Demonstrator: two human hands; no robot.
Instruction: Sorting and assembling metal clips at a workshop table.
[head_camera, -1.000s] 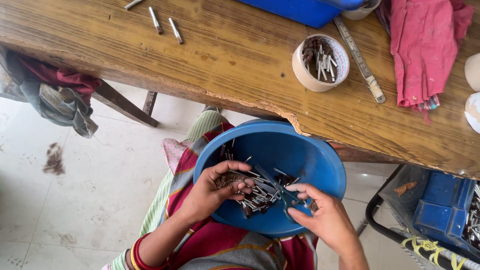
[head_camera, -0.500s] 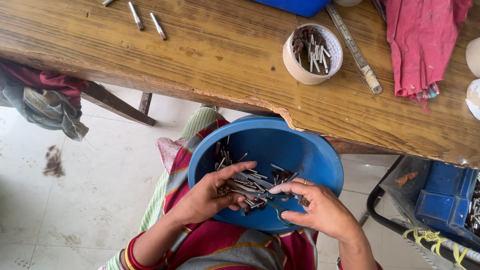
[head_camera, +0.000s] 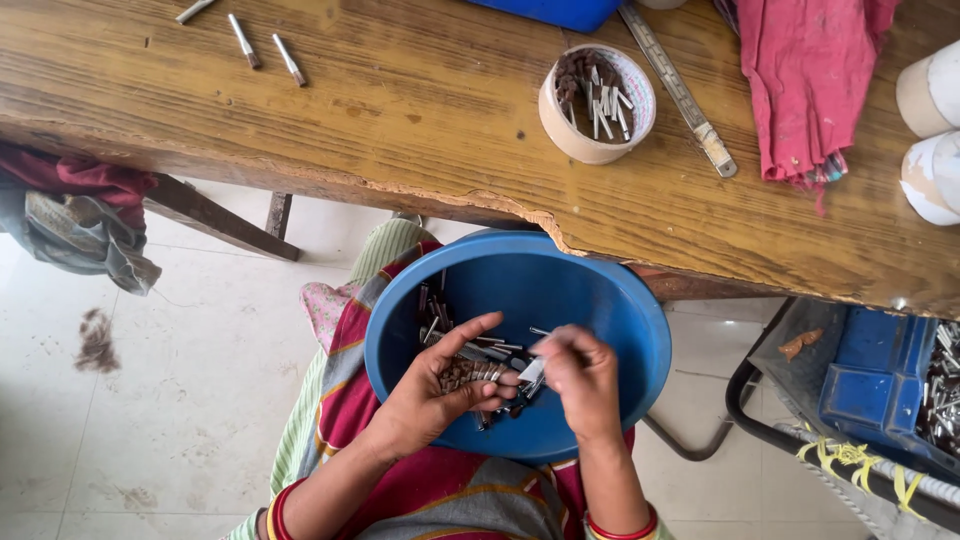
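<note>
Sorting step: your left hand (head_camera: 440, 395) cups a bundle of metal pins (head_camera: 470, 375) inside the blue basin (head_camera: 600, 290) on your lap. Your right hand (head_camera: 580, 375) pinches one pin; separating it likely demands steady fingertip control.

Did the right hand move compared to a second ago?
Yes. The right hand slid left across the blue bowl, from near its right rim toward the middle, closer to the left hand.

Across the top we see a worn wooden desk (head_camera: 400, 110). On it, upper middle, stands a tape roll (head_camera: 597, 105) filled with small metal pieces, a steel ruler (head_camera: 680, 90) just beside it, and a red cloth (head_camera: 805, 80) at upper right. Three loose pins (head_camera: 250, 40) lie upper left.
</note>
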